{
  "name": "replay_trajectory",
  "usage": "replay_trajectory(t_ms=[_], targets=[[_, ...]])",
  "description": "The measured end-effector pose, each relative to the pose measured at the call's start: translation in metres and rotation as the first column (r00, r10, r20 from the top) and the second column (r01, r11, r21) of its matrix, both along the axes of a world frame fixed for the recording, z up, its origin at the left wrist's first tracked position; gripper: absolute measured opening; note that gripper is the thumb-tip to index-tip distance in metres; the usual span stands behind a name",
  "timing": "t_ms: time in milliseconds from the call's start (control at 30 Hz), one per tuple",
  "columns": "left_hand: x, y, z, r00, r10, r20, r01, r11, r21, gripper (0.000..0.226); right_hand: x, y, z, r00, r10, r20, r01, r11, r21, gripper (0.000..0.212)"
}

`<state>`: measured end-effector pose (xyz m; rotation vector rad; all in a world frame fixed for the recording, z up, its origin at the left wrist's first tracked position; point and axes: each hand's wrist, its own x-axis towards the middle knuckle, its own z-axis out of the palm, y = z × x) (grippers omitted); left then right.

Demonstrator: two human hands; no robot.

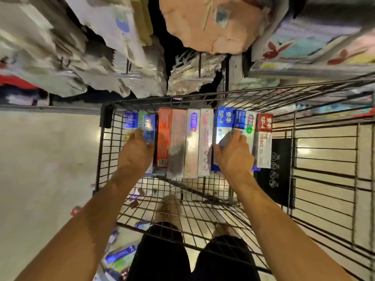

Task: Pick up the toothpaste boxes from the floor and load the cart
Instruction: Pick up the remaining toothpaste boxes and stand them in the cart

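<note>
A row of toothpaste boxes (178, 138) lies side by side on the wire floor of the black cart (105, 138), against its far wall. My left hand (136, 153) grips the blue boxes (149, 126) at the row's left end. My right hand (233, 153) grips a blue-and-white box (223, 122) near the right end, beside a red-and-white box (262, 138). More toothpaste boxes (119, 256) lie scattered on the floor at the lower left, below the cart.
Shelves packed with bagged goods (121, 57) stand just beyond the cart. A black sign panel (280, 169) hangs on the cart's right side. Pale floor (40, 169) lies to the left. My legs in dark shorts (182, 260) are under the cart's near end.
</note>
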<state>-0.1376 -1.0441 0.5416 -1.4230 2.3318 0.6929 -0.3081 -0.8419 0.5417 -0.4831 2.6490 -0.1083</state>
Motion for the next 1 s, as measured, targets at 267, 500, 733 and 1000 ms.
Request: replay_trajectory(t_ms=[267,500,733,1000], targets=[[-0.008,0.055,0.116,1.000,-0.014,0.021,0.017,0.988,-0.153,0.049,-0.003,0.040,0.097,0.984,0.179,0.008,-0.179,0.982,-0.057,0.047],[-0.013,0.130,0.229,0.998,-0.055,-0.005,0.049,0.930,-0.363,0.035,-0.011,0.075,0.210,0.920,0.377,-0.109,-0.390,0.910,-0.142,0.050],[0.027,0.196,0.330,0.999,-0.042,-0.015,0.028,0.845,-0.534,0.034,0.008,0.086,0.308,0.774,0.588,-0.237,-0.631,0.747,-0.208,0.052],[0.130,0.234,0.390,0.986,0.161,-0.043,-0.150,0.743,-0.652,0.028,0.097,0.060,0.374,0.528,0.769,-0.360,-0.850,0.474,-0.232,0.053]])
